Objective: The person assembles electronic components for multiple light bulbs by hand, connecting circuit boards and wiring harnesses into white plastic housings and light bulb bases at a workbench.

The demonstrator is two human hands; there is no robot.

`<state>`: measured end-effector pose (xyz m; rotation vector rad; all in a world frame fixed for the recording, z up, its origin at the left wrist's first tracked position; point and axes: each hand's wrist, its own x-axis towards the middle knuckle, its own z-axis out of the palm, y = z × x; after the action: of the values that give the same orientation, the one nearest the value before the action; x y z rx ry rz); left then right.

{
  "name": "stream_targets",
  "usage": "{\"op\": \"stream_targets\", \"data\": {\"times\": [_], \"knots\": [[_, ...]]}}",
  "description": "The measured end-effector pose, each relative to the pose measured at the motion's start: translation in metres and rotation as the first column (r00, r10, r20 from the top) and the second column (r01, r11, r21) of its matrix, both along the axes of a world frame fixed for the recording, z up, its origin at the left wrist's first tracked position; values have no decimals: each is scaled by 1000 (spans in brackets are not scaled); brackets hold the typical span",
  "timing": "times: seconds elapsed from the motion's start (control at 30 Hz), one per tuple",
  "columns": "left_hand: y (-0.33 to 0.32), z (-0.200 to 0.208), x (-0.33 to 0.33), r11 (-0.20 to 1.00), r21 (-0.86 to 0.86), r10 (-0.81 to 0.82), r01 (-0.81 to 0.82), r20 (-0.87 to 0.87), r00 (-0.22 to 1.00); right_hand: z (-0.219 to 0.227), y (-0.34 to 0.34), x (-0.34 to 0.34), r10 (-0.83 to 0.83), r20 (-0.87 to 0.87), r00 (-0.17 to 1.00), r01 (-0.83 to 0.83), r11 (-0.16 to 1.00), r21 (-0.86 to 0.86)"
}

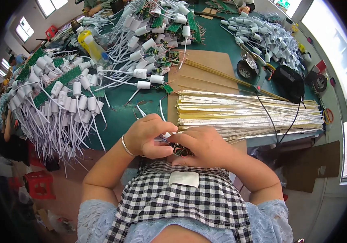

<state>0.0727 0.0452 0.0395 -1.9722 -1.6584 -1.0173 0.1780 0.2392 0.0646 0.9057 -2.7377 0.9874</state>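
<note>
Wires (163, 138) just below frame centre lie between half-curled left hand (151, 135) and right hand (201, 146), whether gripped I cannot tell, and want steadying without tugging.

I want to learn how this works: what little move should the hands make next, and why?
Maybe the right hand should gently part the thin wires while the left hand stays out of the way. The wires look bunched between the right thumb and forefinger, and both hands are close together there. Whatever the fingertips may pinch is mostly hidden.
</note>
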Motion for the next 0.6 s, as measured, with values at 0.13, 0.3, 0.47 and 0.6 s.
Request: {"op": "stream_targets", "data": {"times": [0.13,0.3,0.47,0.6], "knots": [[2,4,-1,1000,-28,-15,15,-15,1000,-8,2,1,91,-10,996,-89,942,-325],[3,-6,-3,999,52,-9,15,-108,994,-20,2,14,117,88,989,-73,914,-399],[-6,-4,-9,998,-43,31,-38,-145,989,16,31,28,507,46,861,-432,775,-460],[-3,-1,-2,999,6,-41,44,-247,968,20,35,7,302,160,940,-157,797,-583]]}}
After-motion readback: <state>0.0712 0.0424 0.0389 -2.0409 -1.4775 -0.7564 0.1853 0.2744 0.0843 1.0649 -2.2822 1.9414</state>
